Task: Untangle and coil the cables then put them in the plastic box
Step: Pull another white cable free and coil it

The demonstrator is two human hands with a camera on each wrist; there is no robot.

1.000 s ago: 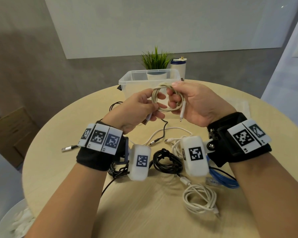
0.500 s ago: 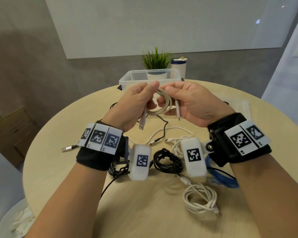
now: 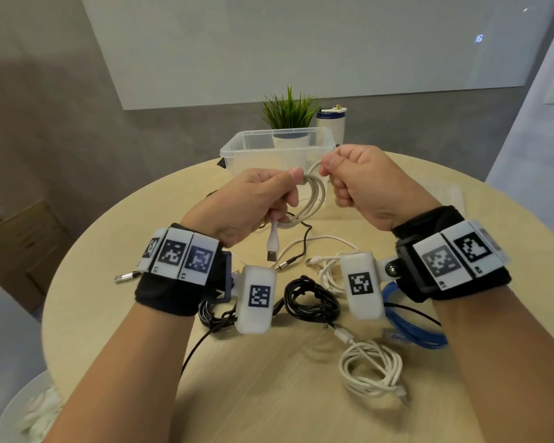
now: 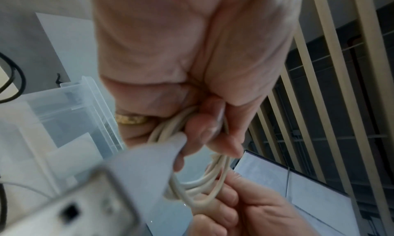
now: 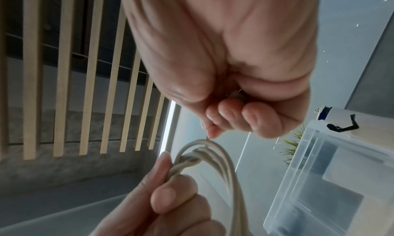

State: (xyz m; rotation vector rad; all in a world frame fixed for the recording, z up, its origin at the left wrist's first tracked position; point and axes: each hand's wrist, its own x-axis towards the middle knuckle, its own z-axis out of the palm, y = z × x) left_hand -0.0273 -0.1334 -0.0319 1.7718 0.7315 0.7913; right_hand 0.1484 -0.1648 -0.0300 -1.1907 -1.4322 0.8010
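Above the table's middle I hold a coiled beige cable point(image 3: 315, 199) between both hands. My left hand point(image 3: 293, 187) grips the coil's top, and the cable's USB plug point(image 3: 272, 247) hangs below it. My right hand point(image 3: 328, 174) is a fist pinching the cable's other end, which is wrapped round the coil point(image 5: 192, 158). In the left wrist view my fingers point(image 4: 198, 131) curl round the strands point(image 4: 202, 185). The clear plastic box point(image 3: 237, 148) stands open just behind the hands. A black coil point(image 3: 311, 298), a white coil point(image 3: 371, 369) and a blue cable point(image 3: 410, 330) lie on the table.
Loose white cable point(image 3: 327, 270) and a black cable with a metal plug point(image 3: 288, 263) lie under my hands. Another plug point(image 3: 125, 278) sticks out at the left. A potted plant point(image 3: 288, 113) and a white bottle point(image 3: 331, 123) stand behind the box on the round wooden table point(image 3: 109, 314).
My right hand has closed into a fist and pulled the cable's end up and to the right. The coil now hangs from my left hand, with the USB plug dangling lower.
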